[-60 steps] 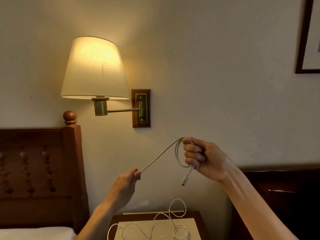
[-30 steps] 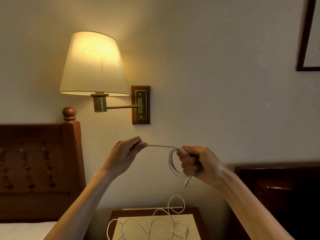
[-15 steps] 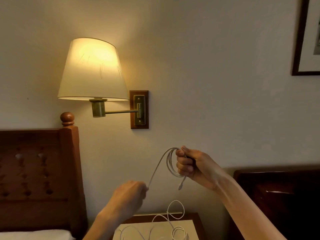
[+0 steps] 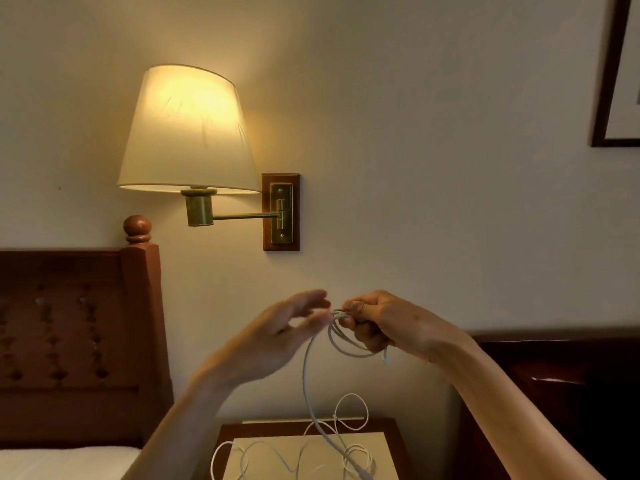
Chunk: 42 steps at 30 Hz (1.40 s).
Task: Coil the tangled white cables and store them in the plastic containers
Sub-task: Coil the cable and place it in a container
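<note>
My right hand [image 4: 388,323] is closed around several loops of a white cable [image 4: 341,344], held in the air in front of the wall. A plug end dangles under that fist. My left hand [image 4: 277,337] is right beside it, fingers spread and blurred, its fingertips at the top of the coil; I cannot tell whether they pinch the cable. From the coil a long strand [image 4: 306,386] hangs down to the bedside table [image 4: 228,432], where more tangled white cable [image 4: 349,455] lies. No plastic container is in view.
A lit wall lamp [image 4: 187,133] on a brass arm juts out above and left of my hands. A wooden headboard [image 4: 79,341] and bed stand at the left, dark wooden furniture [image 4: 561,375] at the right, a picture frame [image 4: 613,81] at the top right.
My left hand rose from low near the table up to the right hand, bringing the strand to the coil. The coil in my right hand has gained loops.
</note>
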### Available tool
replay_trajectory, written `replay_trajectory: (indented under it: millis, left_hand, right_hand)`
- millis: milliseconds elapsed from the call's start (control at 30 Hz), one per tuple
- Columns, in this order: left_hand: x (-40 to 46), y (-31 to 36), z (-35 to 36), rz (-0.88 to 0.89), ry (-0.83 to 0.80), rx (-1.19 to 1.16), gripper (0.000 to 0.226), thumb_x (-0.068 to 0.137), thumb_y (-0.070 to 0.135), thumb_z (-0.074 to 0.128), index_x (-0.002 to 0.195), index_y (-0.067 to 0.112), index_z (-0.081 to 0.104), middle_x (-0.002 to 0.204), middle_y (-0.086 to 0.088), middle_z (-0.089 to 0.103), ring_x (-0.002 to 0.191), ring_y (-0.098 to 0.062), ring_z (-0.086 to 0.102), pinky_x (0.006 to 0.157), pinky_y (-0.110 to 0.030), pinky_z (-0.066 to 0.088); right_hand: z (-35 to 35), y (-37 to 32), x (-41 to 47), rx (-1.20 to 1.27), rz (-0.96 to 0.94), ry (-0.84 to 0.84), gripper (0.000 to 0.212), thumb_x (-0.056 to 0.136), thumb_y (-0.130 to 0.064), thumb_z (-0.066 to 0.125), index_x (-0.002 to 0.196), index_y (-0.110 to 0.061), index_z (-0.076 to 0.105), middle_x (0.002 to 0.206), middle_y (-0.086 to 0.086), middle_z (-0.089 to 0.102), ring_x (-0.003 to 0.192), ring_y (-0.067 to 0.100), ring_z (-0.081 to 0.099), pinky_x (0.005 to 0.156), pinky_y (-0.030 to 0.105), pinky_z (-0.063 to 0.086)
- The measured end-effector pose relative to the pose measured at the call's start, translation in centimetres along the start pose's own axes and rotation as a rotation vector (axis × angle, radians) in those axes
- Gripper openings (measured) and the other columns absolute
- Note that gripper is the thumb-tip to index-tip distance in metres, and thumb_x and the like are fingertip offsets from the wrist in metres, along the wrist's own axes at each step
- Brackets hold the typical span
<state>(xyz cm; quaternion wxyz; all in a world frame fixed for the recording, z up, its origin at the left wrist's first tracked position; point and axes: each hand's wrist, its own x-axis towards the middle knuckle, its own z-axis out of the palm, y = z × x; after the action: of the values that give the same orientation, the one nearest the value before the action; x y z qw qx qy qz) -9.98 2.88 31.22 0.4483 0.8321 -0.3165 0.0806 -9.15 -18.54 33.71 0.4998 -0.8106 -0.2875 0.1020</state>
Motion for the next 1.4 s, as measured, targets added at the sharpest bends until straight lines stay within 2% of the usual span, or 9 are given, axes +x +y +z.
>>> replay_trajectory:
  millis: [167, 300, 467, 567, 767, 967, 1200, 1267, 1400]
  left_hand:
    - [0.0, -0.8, 2.9, 0.031, 0.074, -0.214, 0.029, 0.094, 0.037, 0.049, 0.099, 0.015, 0.067, 0.085, 0.005, 0.069, 0.077, -0.004, 0.058, 0.069, -0.015, 0.041]
    - [-0.4, -0.7, 3.6, -0.081, 0.013, -0.587, 0.036, 0.097, 0.045, 0.045, 0.077, 0.022, 0.065, 0.066, 0.000, 0.041, 0.064, -0.016, 0.029, 0.059, -0.028, 0.023]
    - [0.3, -0.4, 3.9, -0.106, 0.328, -0.374, 0.045, 0.093, 0.049, 0.040, 0.055, 0.025, 0.042, 0.060, 0.000, 0.031, 0.059, -0.018, 0.029, 0.058, -0.028, 0.029]
    - [0.3, -1.1, 3.1, -0.115, 0.391, -0.414, 0.047, 0.098, 0.042, 0.037, 0.054, 0.024, 0.038, 0.056, 0.002, 0.029, 0.054, -0.014, 0.026, 0.058, -0.029, 0.027]
    - [0.4, -1.7, 3.2, -0.066, 0.444, -0.381, 0.044, 0.095, 0.040, 0.039, 0.057, 0.018, 0.042, 0.053, 0.003, 0.028, 0.051, -0.009, 0.025, 0.051, -0.020, 0.027]
    - [0.9, -2.6, 4.4, -0.074, 0.491, -0.320, 0.045, 0.093, 0.043, 0.041, 0.058, 0.015, 0.048, 0.052, 0.004, 0.032, 0.051, -0.010, 0.026, 0.049, -0.020, 0.024]
    - [0.9, -2.0, 4.2, -0.169, 0.530, -0.454, 0.050, 0.097, 0.045, 0.038, 0.054, 0.020, 0.040, 0.054, 0.001, 0.030, 0.053, -0.011, 0.026, 0.058, -0.030, 0.025]
    - [0.9, -1.8, 4.1, -0.165, 0.528, -0.513, 0.050, 0.099, 0.042, 0.038, 0.054, 0.020, 0.038, 0.053, 0.003, 0.029, 0.052, -0.011, 0.026, 0.060, -0.031, 0.025]
    - [0.9, -1.4, 3.8, -0.173, 0.541, -0.590, 0.045, 0.094, 0.046, 0.040, 0.058, 0.019, 0.038, 0.051, 0.004, 0.028, 0.054, -0.013, 0.025, 0.066, -0.035, 0.026]
  right_hand:
    - [0.4, -0.3, 0.2, 0.075, -0.016, -0.069, 0.033, 0.106, -0.026, 0.032, 0.084, -0.011, 0.051, 0.061, -0.001, 0.033, 0.053, 0.010, 0.027, 0.048, 0.020, 0.028]
    - [0.7, 0.1, 0.2, 0.134, 0.007, -0.076, 0.035, 0.106, -0.025, 0.030, 0.080, -0.013, 0.050, 0.060, -0.004, 0.035, 0.052, 0.009, 0.029, 0.050, 0.020, 0.030]
    - [1.7, 1.7, 1.0, -0.167, -0.111, 0.284, 0.031, 0.104, -0.025, 0.037, 0.090, -0.022, 0.065, 0.080, -0.003, 0.064, 0.077, 0.010, 0.062, 0.078, 0.024, 0.054]
    - [1.2, 3.1, 0.6, -0.157, -0.111, 0.288, 0.020, 0.100, -0.020, 0.049, 0.103, -0.020, 0.069, 0.094, 0.001, 0.071, 0.090, 0.016, 0.068, 0.084, 0.033, 0.058]
    - [1.8, 3.2, -0.3, -0.075, -0.055, 0.365, 0.011, 0.092, -0.015, 0.063, 0.093, -0.012, 0.073, 0.081, 0.002, 0.074, 0.070, 0.013, 0.069, 0.064, 0.021, 0.056]
    - [3.3, 1.5, -0.2, 0.418, -0.139, 0.591, 0.012, 0.091, -0.011, 0.062, 0.093, -0.002, 0.071, 0.082, 0.012, 0.074, 0.076, 0.020, 0.074, 0.069, 0.023, 0.058]
    - [6.7, 4.5, 0.8, -0.366, -0.419, 0.873, 0.009, 0.082, -0.015, 0.075, 0.089, -0.019, 0.071, 0.115, -0.013, 0.058, 0.104, -0.004, 0.057, 0.084, 0.009, 0.048]
    - [6.7, 4.9, 1.2, -0.321, -0.496, 0.784, 0.008, 0.089, -0.014, 0.067, 0.094, -0.017, 0.062, 0.125, -0.008, 0.057, 0.113, 0.000, 0.058, 0.093, 0.019, 0.051]
    - [6.7, 4.9, 1.3, -0.122, -0.510, 0.677, 0.011, 0.093, -0.013, 0.057, 0.104, -0.011, 0.056, 0.112, -0.002, 0.066, 0.089, 0.011, 0.071, 0.074, 0.034, 0.060]
